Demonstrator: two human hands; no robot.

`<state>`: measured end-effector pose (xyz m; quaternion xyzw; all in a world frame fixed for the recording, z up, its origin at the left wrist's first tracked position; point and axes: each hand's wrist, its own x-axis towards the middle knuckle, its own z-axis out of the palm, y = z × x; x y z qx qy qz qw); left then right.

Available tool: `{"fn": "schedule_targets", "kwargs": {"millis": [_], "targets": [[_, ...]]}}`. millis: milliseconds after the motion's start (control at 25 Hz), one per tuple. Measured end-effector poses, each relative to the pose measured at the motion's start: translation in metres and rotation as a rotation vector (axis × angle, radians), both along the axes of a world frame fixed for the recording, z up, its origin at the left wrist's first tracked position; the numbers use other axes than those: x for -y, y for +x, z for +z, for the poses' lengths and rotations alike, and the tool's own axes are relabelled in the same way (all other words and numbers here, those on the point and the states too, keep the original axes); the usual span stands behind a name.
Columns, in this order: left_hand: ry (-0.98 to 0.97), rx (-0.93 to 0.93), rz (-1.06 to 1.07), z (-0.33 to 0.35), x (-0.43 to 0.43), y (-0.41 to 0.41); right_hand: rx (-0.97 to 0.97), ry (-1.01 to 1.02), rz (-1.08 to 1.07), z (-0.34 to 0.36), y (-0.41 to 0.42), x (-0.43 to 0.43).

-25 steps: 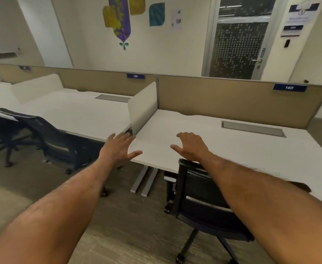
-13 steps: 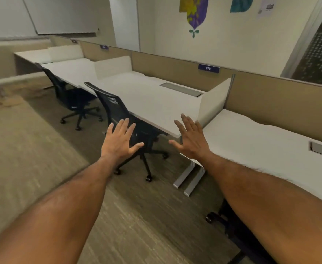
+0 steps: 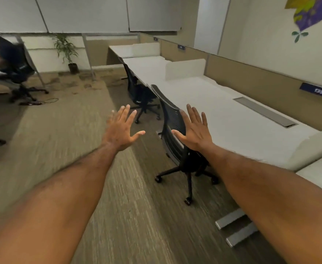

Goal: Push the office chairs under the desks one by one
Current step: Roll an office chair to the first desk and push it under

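The room is an office with a striped brown carpet (image 3: 129, 206) and a long row of white desks (image 3: 228, 119) along the right wall. Both arms reach out in front. The left hand (image 3: 121, 130) and the right hand (image 3: 195, 131) are wide open, fingers spread, and hold nothing.

The nearest office chair (image 3: 177, 138) stands just past the right hand and a bit below it. The right hand sits in front of the chair's black mesh back; I cannot tell if it touches. The left hand is off to the side of the chair, over bare carpet, so the right hand is the nearer one. The chair's seat looks partly tucked under the desk, and its wheels are out on the carpet. The desk lies to the right of both hands, so I think the push has to go that way.

A second chair (image 3: 137, 90) waits farther ahead, beyond the fingertips, at the next desk.
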<state>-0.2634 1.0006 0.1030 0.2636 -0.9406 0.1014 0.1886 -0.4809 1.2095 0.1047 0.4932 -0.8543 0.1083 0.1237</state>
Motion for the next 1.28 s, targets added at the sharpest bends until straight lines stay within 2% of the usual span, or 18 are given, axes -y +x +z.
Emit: {"fn": "schedule_targets", "kwargs": {"millis": [240, 480, 760, 920, 1080, 1280], "targets": [[0.041, -0.012, 0.105, -0.016, 0.091, -0.026, 0.015, 0.013, 0.12, -0.02, -0.042, 0.131], [0.046, 0.004, 0.162, -0.033, 0.242, -0.061, 0.027, 0.032, 0.117, -0.042, -0.082, 0.284], [0.116, -0.011, 0.116, -0.017, 0.414, -0.108, 0.089, 0.016, 0.024, -0.034, -0.12, 0.442], [0.186, 0.017, 0.028, -0.031, 0.503, -0.135, 0.086, 0.024, 0.055, -0.043, -0.15, 0.527], [0.212, 0.058, 0.018, -0.06, 0.6, -0.166, 0.08, 0.043, 0.053, -0.069, -0.199, 0.609], [0.275, 0.096, 0.041, -0.081, 0.724, -0.227, 0.169, 0.129, -0.018, -0.121, -0.268, 0.709]]}}
